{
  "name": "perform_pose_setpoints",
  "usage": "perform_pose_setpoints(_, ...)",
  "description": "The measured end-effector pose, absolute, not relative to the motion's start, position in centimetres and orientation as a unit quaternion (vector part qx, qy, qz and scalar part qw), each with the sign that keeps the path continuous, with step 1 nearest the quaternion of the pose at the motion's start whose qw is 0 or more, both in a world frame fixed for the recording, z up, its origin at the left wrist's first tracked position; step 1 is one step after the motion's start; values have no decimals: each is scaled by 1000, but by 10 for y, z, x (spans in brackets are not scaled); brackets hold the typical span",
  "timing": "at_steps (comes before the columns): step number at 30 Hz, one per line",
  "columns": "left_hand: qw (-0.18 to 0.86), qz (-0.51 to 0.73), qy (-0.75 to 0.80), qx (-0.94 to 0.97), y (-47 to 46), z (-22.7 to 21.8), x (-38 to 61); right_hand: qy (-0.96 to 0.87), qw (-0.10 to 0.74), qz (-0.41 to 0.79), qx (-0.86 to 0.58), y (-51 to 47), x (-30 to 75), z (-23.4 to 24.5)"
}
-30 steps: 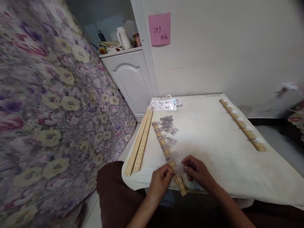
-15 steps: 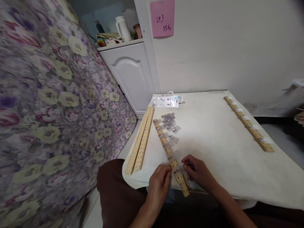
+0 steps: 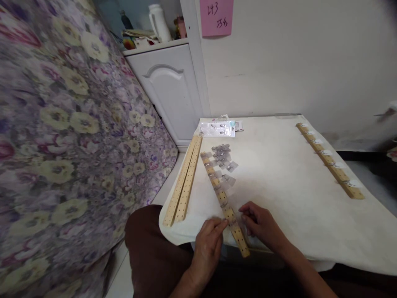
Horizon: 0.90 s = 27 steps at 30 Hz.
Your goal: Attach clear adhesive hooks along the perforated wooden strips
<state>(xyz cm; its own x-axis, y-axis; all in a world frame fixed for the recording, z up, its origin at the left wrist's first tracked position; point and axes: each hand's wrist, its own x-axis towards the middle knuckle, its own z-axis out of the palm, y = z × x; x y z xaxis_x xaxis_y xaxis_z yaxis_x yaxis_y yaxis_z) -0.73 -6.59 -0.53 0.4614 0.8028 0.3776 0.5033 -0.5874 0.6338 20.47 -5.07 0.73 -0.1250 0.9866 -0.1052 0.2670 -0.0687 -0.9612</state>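
A wooden strip with rows of holes (image 3: 221,198) lies slanted before me, its near end over the table edge. Several small metal clips with clear plastic pieces sit along it. My left hand (image 3: 208,244) is at the strip's left edge, fingers together, tips touching near the metal clip (image 3: 232,223) closest to me. On the other side my right hand (image 3: 259,225) has its fingers curled and thumb close to the index finger, beside the same clip; whatever is between them is too small to make out. Loose clips in clear plastic (image 3: 221,154) lie right of the strip's far end.
Two more holed wooden strips (image 3: 182,186) lie side by side at left. Clear packaging (image 3: 217,128) rests at the back. Along the right edge lies a strip with white-tagged clips (image 3: 330,161). A floral curtain (image 3: 62,165) hangs left; a white cabinet (image 3: 170,91) stands behind.
My left hand's fingers have stretched out from a curled pose onto the strip, near the closest clip. My right hand has barely moved. The view has tilted slightly down.
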Motion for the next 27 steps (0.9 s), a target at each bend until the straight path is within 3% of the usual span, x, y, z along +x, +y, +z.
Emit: perform_pose_setpoints(27, 165, 313, 393, 849, -67, -6, -7, -570, 361, 490, -551, -52, 206, 13)
